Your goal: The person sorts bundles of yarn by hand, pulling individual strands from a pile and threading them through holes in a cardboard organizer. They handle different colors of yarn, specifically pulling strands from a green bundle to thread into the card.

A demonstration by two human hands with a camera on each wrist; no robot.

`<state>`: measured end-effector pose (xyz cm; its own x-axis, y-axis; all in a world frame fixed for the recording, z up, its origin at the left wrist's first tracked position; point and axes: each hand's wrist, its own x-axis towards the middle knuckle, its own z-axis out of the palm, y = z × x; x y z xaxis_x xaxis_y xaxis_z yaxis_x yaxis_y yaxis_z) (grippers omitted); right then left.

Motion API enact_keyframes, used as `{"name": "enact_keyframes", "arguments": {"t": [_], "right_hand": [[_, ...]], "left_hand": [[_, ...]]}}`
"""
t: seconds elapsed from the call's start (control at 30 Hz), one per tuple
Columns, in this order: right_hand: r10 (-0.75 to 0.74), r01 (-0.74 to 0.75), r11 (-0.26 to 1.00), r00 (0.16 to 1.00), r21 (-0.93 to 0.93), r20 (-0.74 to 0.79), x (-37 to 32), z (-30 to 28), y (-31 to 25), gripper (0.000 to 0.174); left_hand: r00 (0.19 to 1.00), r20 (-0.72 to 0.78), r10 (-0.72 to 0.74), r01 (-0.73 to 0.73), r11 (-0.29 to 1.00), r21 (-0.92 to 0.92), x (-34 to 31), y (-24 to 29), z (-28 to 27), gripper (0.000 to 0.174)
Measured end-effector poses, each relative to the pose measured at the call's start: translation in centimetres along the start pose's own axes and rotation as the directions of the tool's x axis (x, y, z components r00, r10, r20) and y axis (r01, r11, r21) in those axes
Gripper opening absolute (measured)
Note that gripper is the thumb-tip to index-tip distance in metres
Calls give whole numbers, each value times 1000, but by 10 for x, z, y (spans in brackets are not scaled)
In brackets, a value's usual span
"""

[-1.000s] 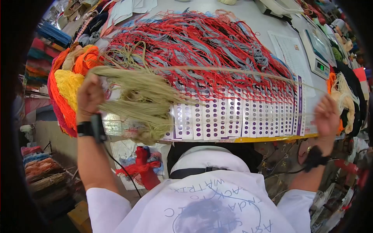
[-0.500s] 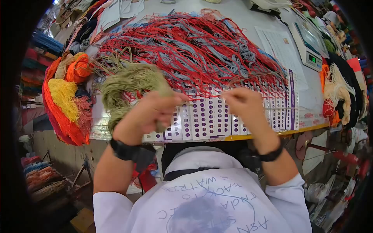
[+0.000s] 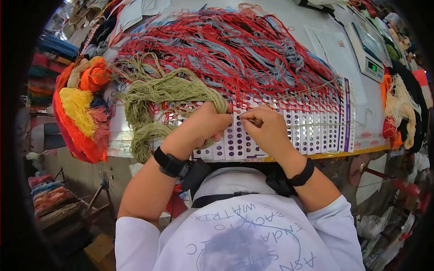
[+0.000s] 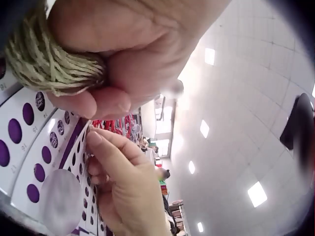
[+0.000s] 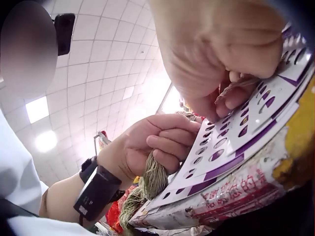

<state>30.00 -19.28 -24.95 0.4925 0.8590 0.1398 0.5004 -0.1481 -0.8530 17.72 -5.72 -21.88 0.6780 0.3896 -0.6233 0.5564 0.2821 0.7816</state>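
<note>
My left hand (image 3: 199,126) grips a bundle of olive-green yarn (image 3: 169,88), its fingers curled round the strands. In the left wrist view the yarn bundle (image 4: 54,64) passes through that fist. Close beside it, my right hand (image 3: 270,131) pinches a thin olive strand between thumb and fingertips; in the right wrist view a piece of strand (image 5: 234,88) shows at its fingers. Thin olive strands (image 3: 312,91) trail rightward from the right hand. Both hands are over white cards with purple dots (image 3: 307,135) laid along the table's front edge.
A large heap of red and grey-blue yarn (image 3: 217,49) covers the table behind the hands. Orange and yellow skeins (image 3: 74,110) hang at the left corner. A digital scale (image 3: 368,52) and a paper sheet (image 3: 327,49) lie at the right, near cream and black skeins (image 3: 400,113).
The hands were wide apart with a strand stretched between them, then came together at the middle. The left hand has brought the olive bundle rightward, and the right hand now pinches a strand beside it.
</note>
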Motion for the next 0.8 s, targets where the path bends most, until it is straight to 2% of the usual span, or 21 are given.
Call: {"name": "enact_keyframes", "arguments": {"t": [0.1, 0.23, 0.33, 0.4, 0.53, 0.6, 0.63, 0.67, 0.7, 0.73, 0.77, 0.8], "right_hand": [[49, -50, 997, 999, 64, 20, -2, -2, -3, 14], [62, -64, 992, 998, 110, 25, -3, -3, -2, 14], [72, -81, 985, 996, 154, 60, -4, -5, -1, 14], [78, -95, 961, 994, 260, 77, -3, -6, 2, 14], [152, -187, 935, 979, 301, 135, -2, -12, 0, 19], [110, -133, 979, 983, 153, 150, 0, -20, -10, 20], [113, -135, 979, 983, 154, 143, 0, -21, -9, 20], [1, 2, 999, 995, -33, 104, 0, -22, -8, 17], [-113, 131, 966, 990, -223, 89, -2, -22, -8, 15], [-109, 125, 967, 990, -222, 85, -2, -22, -8, 15], [-127, 152, 948, 986, -278, 106, 0, -22, -8, 11], [-146, 182, 925, 981, -332, 131, 2, -22, -8, 8]], "left_hand": [[999, 22, 26, -24, 996, -89, 0, -3, -1, 5], [1000, -20, -23, 22, 999, -41, 1, 1, 6, 6], [1000, -7, -5, 4, 994, -113, 3, 1, 9, 11], [1000, -22, -20, 20, 1000, -10, 4, 2, 9, 10], [995, -99, -17, 17, 1000, 2, 2, 2, 12, 11], [944, -269, 192, -208, 978, -30, -4, 3, -5, 14], [916, -360, 177, -223, 971, -89, -7, 5, -20, 15], [882, -445, 154, -240, 960, -145, -11, 8, -35, 15], [885, -439, 153, -236, 962, -139, -15, 9, -43, 15], [866, -457, 204, -406, 821, -402, -19, 11, -49, 15], [836, -492, 241, -531, 580, -618, -23, 13, -52, 14], [836, -493, 240, -531, 579, -619, -26, 16, -48, 14]]}}
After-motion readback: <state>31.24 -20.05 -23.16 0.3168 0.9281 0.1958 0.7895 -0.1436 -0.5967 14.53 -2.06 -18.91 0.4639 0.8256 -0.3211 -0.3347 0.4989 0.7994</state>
